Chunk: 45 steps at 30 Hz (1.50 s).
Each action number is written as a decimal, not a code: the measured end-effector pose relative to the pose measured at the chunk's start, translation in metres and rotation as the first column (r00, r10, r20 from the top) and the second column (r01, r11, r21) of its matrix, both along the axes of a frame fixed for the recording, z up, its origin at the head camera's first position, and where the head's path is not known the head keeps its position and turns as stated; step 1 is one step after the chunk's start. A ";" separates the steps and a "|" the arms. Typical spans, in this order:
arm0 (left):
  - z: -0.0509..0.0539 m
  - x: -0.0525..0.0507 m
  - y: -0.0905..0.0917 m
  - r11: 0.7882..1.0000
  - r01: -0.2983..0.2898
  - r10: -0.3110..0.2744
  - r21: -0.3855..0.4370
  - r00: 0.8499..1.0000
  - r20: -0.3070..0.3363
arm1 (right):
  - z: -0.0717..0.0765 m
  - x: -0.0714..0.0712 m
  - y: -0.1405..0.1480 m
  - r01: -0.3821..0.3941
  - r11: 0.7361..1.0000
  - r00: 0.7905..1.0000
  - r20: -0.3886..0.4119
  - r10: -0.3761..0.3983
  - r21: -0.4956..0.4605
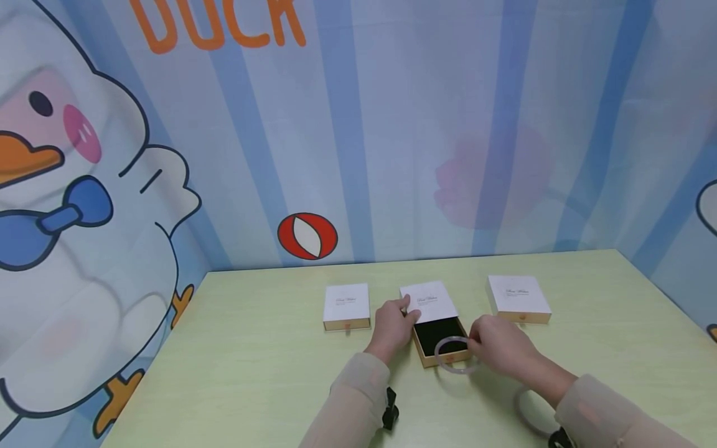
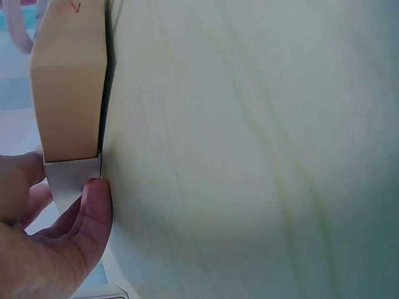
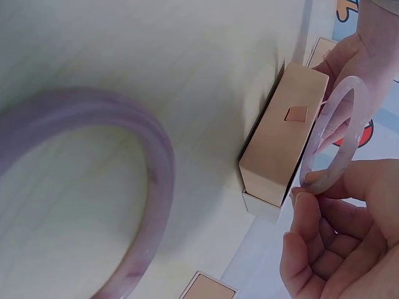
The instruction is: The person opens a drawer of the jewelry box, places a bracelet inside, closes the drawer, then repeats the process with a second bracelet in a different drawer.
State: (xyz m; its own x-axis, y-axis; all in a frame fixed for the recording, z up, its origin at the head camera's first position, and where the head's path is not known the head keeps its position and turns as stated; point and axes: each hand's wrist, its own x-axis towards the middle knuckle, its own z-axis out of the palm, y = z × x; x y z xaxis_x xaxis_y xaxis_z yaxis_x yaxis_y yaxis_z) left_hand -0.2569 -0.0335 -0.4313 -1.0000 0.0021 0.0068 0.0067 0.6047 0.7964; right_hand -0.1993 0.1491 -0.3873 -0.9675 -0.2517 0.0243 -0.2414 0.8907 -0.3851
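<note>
Pale bangle [image 3: 357, 128] by open box [image 1: 432, 303], boxes [image 1: 346, 303] either side, purple bangle [image 3: 162, 165] nearby

Head view is evenly lit; faint shadows lie on the surface [image 1: 252, 348] before the open box [image 1: 430, 302]. Wrist views appear dimmer, softer.

The held bangle [image 3: 360, 115] looks smooth and glossy; the open box [image 3: 280, 140] looks like matt paper, the backdrop [image 1: 392, 124] like cloth.

Reading "DUCK" in orange capitals [image 1: 206, 43] on blue-striped fabric backdrop [image 1: 386, 124], printed illegibly small on three white square box lids [image 1: 346, 302] [image 1: 429, 301] [image 1: 518, 294]
</note>
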 end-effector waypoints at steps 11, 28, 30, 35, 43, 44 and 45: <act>0.001 0.000 -0.001 1.000 0.002 -0.002 0.007 1.000 0.007 | 0.001 -0.003 -0.003 0.020 1.000 1.000 0.018 -0.020 0.003; 0.001 0.000 -0.001 1.000 0.005 -0.005 -0.004 1.000 0.009 | 0.005 -0.009 -0.006 0.035 0.999 0.999 0.029 -0.036 0.026; 0.001 -0.001 -0.002 1.000 0.006 -0.005 -0.006 1.000 0.008 | 0.004 -0.010 -0.007 0.035 0.999 0.999 0.021 -0.036 0.027; 0.002 0.000 -0.001 1.000 0.008 -0.008 -0.006 1.000 0.008 | 0.003 -0.011 -0.008 0.038 0.999 0.999 0.014 -0.038 0.035; 0.002 0.001 -0.001 1.000 0.010 -0.010 0.002 1.000 0.022 | 0.003 -0.014 -0.009 0.049 0.998 0.999 0.014 -0.050 0.043; 0.002 0.001 -0.001 1.000 0.010 -0.010 0.003 1.000 0.023 | 0.004 -0.015 -0.009 0.052 0.998 0.998 0.020 -0.053 0.045; 0.002 0.001 -0.001 1.000 0.010 -0.010 0.004 1.000 0.024 | 0.004 -0.015 -0.009 0.055 0.997 0.998 0.024 -0.056 0.046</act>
State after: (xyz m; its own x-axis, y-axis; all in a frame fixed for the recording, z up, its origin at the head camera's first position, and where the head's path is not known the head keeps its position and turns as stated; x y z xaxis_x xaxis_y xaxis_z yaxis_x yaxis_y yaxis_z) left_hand -0.2562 -0.0343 -0.4293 -0.9998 0.0119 -0.0167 -0.0062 0.6017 0.7987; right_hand -0.2147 0.1398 -0.3837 -0.9802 -0.1979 -0.0106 -0.1818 0.9193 -0.3491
